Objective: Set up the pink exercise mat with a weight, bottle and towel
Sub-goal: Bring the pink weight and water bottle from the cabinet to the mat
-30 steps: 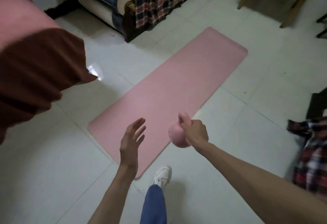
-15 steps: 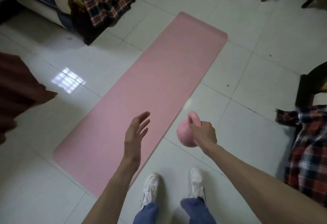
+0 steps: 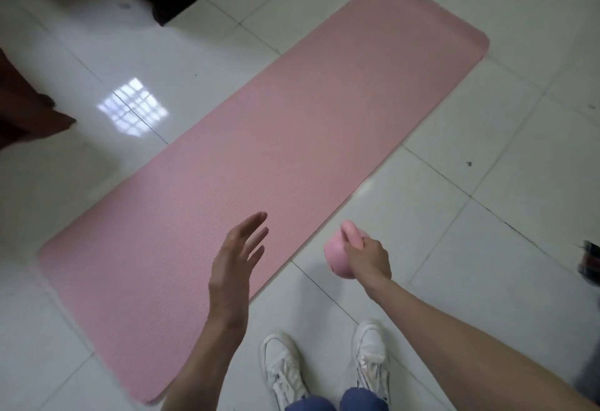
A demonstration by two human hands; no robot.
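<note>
Head view: right hand (image 3: 370, 256) clenched round handle of rounded pink kettlebell weight (image 3: 339, 256), held above white tiled floor (image 3: 487, 248), just beside long right edge of ribbed pink exercise mat (image 3: 276, 138); left hand (image 3: 235, 264) released, fingers (image 3: 256, 225) spread over near end of mat; white sneakers (image 3: 324, 365) on tiles nearby.

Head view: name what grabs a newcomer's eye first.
The long pink mat runs diagonally across the white tiled floor, bare on top. Beside its near right edge, the right hand grips a pink kettlebell by the handle, while the left hand hovers open over the mat.
</note>
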